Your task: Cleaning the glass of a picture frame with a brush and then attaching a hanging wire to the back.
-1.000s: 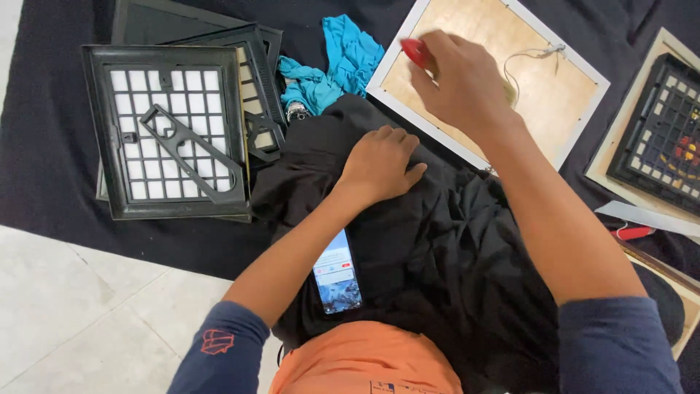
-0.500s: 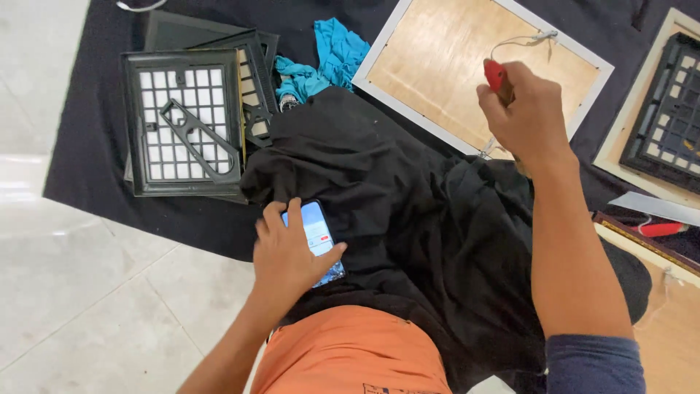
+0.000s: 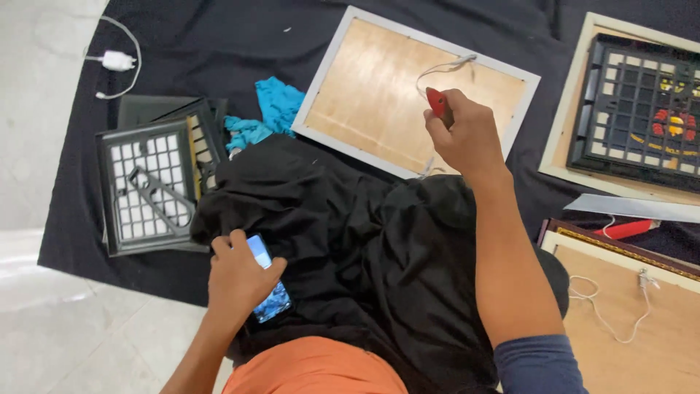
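Red-handled tool [image 3: 436,101]: upper centre of frame, fisted in the right hand [image 3: 467,138] over the wooden-backed frame [image 3: 408,87]; likely light and stiff, best gripped by its handle. Phone [image 3: 268,288]: lower left, slim, probably slippery, clasped by its edges in the left hand [image 3: 237,281] on black cloth [image 3: 364,241]. Black grille [image 3: 149,186]: left.

Lit phone [image 3: 267,281], red-handled tool [image 3: 437,102]
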